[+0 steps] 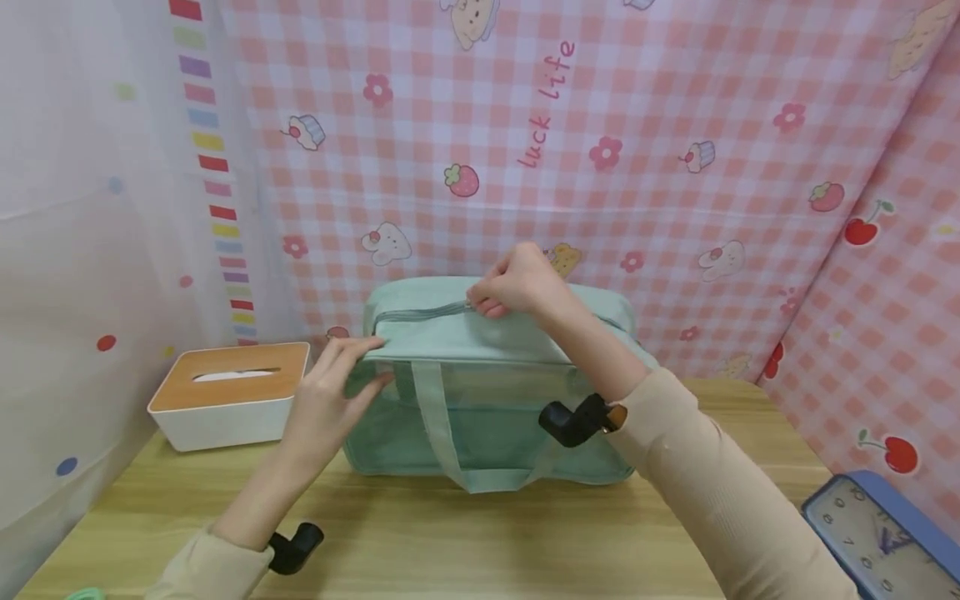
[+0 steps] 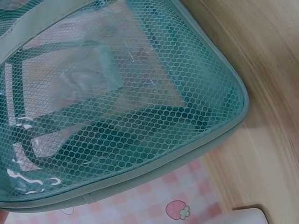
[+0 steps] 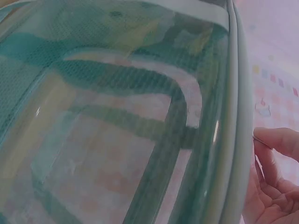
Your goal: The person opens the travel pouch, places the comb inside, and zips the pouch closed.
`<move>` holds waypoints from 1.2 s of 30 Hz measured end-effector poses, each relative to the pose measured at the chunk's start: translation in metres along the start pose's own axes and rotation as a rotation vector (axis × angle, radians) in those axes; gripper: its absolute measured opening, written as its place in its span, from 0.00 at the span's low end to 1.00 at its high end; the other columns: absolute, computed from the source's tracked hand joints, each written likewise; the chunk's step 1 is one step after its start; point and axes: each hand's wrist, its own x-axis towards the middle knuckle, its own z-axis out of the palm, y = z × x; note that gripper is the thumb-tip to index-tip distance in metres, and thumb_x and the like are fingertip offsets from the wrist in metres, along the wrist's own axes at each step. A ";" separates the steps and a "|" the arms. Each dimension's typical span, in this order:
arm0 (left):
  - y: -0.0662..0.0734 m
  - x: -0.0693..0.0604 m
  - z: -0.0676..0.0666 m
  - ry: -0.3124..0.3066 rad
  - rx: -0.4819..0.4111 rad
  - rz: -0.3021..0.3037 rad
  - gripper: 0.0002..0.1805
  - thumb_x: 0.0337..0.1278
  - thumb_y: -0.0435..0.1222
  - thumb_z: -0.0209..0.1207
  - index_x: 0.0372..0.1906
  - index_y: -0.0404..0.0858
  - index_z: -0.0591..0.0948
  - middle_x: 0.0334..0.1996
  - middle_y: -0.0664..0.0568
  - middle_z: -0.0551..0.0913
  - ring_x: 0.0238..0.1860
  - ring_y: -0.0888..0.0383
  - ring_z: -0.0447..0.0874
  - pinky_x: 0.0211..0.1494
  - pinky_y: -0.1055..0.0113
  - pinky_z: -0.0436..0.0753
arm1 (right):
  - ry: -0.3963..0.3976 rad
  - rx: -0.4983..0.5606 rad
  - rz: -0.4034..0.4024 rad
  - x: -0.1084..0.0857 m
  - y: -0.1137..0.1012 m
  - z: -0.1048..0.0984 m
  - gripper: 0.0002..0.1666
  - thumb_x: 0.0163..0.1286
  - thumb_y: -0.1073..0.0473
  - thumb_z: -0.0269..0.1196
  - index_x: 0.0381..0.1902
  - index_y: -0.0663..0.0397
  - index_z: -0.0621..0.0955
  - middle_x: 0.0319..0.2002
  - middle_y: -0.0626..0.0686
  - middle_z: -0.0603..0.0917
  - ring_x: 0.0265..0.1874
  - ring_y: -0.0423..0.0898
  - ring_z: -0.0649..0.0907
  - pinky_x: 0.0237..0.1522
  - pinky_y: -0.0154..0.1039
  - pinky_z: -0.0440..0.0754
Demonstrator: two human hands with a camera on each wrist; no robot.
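Bag (image 1: 498, 337) stands upright on the counter (image 1: 465, 550) at our 12 o'clock, its see-through front toward us, long axis approx 9-to-3. Zip (image 1: 423, 313) runs along the top the same way; w/ our R hand over the middle, we see only its two ends, & can't tell if the teeth are parted.

Key relation: R hand (image 1: 521, 279) is right at the zip, approx mid-length, thumb & finger together, pinching the small pull (image 1: 469, 303). So there's no gap btwn that grip & the pull. The R wrist view backs this up: a thin metal bit btwn the fingertips, just beyond the bag's edge. From the grip, the visible stretch of zip heads to 9 o'clock; the other end is at approx 4, past our R forearm.

L hand (image 1: 333, 392) is at the bag's 10 o'clock corner, the nearer hand to the zip's 9 o'clock end. Its grip is on the top front edge: fingertips above, thumb lower on the front, edge btwn them. L wrist view shows hardly any of that hand, so we can't judge how firm the hold is.

Handle (image 1: 437, 417) hangs down the front toward 6. Tissue box (image 1: 213, 364) sits near the bag at 9; clock (image 1: 873, 529) is well apart at 4.
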 end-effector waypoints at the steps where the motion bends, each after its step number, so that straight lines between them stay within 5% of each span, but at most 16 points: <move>1: 0.001 0.000 0.001 0.003 -0.002 0.006 0.27 0.32 0.27 0.71 0.46 0.34 0.78 0.40 0.45 0.78 0.41 0.51 0.79 0.42 0.58 0.81 | 0.004 0.001 0.000 0.000 -0.003 0.003 0.08 0.55 0.62 0.66 0.27 0.65 0.85 0.24 0.55 0.86 0.20 0.42 0.84 0.31 0.35 0.84; 16: 0.007 0.003 0.006 0.029 -0.004 0.040 0.26 0.33 0.28 0.71 0.47 0.34 0.78 0.40 0.44 0.78 0.40 0.49 0.81 0.40 0.58 0.82 | 0.068 -0.135 -0.100 0.010 -0.037 0.048 0.15 0.56 0.62 0.63 0.12 0.58 0.77 0.13 0.52 0.82 0.11 0.40 0.80 0.20 0.30 0.81; 27: 0.006 -0.002 0.002 0.030 -0.009 0.022 0.26 0.33 0.27 0.71 0.46 0.32 0.78 0.40 0.44 0.78 0.42 0.49 0.80 0.42 0.58 0.82 | 0.082 -0.208 -0.163 0.015 -0.053 0.089 0.09 0.55 0.61 0.66 0.25 0.63 0.81 0.17 0.54 0.84 0.13 0.44 0.81 0.11 0.26 0.70; 32: 0.004 -0.002 0.000 0.021 -0.005 0.022 0.27 0.32 0.27 0.71 0.46 0.33 0.78 0.39 0.44 0.77 0.42 0.50 0.79 0.43 0.57 0.81 | 0.104 -0.329 -0.211 0.015 -0.057 0.098 0.14 0.55 0.53 0.67 0.29 0.59 0.80 0.16 0.48 0.77 0.12 0.38 0.71 0.13 0.27 0.64; 36: 0.003 -0.002 -0.003 0.021 -0.009 0.018 0.26 0.33 0.27 0.71 0.46 0.33 0.78 0.39 0.44 0.77 0.42 0.50 0.79 0.42 0.57 0.81 | 0.048 -0.309 -0.190 0.013 -0.056 0.094 0.19 0.54 0.47 0.68 0.27 0.58 0.79 0.16 0.49 0.77 0.13 0.39 0.72 0.13 0.27 0.65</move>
